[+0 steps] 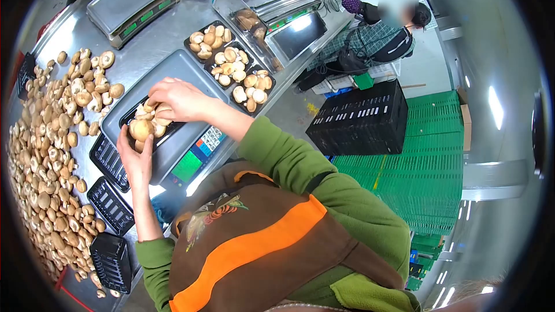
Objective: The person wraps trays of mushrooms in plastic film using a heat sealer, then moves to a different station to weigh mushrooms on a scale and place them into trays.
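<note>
A black tray (pixel 169 136) with brown mushrooms in it sits on the grey platform of a weighing scale (pixel 199 101). My left hand (pixel 136 159) is at the tray's near left side, its thumb and fingers closed around a large round mushroom (pixel 141 129). From the right, my right hand (pixel 180 99) reaches over the tray, fingers curled down on a paler mushroom (pixel 164 112). The fingers partly hide the mushrooms beneath. The scale's green display (pixel 187 166) is lit.
Loose mushrooms (pixel 52 196) cover the table's left side. Empty black trays (pixel 111 205) lie near its front edge. Filled trays (pixel 231 65) stand right of the scale, beside a machine with a screen (pixel 299 34). Another person (pixel 364 46) works beyond, near a black crate (pixel 358 118) and green crates (pixel 428 162).
</note>
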Tool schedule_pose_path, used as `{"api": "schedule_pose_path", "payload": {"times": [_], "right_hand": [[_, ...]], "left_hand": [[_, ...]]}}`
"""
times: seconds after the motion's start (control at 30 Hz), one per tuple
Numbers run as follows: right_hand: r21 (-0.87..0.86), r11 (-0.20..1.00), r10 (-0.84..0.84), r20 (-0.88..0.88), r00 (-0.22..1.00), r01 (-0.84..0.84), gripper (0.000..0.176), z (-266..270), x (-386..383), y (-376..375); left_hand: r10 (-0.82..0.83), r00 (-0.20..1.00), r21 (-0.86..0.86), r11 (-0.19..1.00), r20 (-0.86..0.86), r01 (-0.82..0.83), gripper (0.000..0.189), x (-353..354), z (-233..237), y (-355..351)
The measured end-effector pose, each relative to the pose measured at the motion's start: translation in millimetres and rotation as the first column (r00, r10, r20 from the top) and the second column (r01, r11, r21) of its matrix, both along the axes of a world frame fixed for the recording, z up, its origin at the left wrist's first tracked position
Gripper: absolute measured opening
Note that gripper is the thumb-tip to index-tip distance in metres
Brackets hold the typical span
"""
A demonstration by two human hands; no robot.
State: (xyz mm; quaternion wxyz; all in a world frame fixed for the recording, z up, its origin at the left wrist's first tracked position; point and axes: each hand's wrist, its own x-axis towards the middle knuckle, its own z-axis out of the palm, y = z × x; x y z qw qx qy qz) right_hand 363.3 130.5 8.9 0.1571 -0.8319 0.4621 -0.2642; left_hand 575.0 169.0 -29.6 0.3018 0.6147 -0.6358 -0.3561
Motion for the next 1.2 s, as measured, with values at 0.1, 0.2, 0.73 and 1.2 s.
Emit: {"api": "schedule_pose_path", "payload": {"times": [0.1, 0.2, 0.73, 1.2], "right_hand": [[0.051, 0.992, -0.125, 0.213, 0.969, 0.116, 0.026, -4.5, -14.2, -4.7], [0.340, 0.834, -0.481, 0.065, 0.874, 0.434, 0.044, -19.8, -24.0, -8.3], [0.524, 0.643, -0.726, 0.185, 0.663, 0.559, 0.074, -29.0, -133.8, -143.6], [0.549, 0.712, -0.669, 0.339, 0.662, 0.438, 0.035, -200.0, -266.1, -291.3]], "left_hand": [[0.015, 1.000, 0.061, 0.998, -0.020, -0.014, 0.070, 1.6, 4.2, -3.1], [-0.001, 0.998, 0.074, 0.997, -0.061, 0.005, 0.075, 10.0, -7.6, -7.7], [-0.100, 0.990, -0.096, 0.991, -0.104, 0.090, 0.069, -113.3, 28.2, -168.9], [0.143, 0.894, 0.293, 0.956, -0.425, -0.014, 0.049, -245.6, -121.8, -312.8]]}}
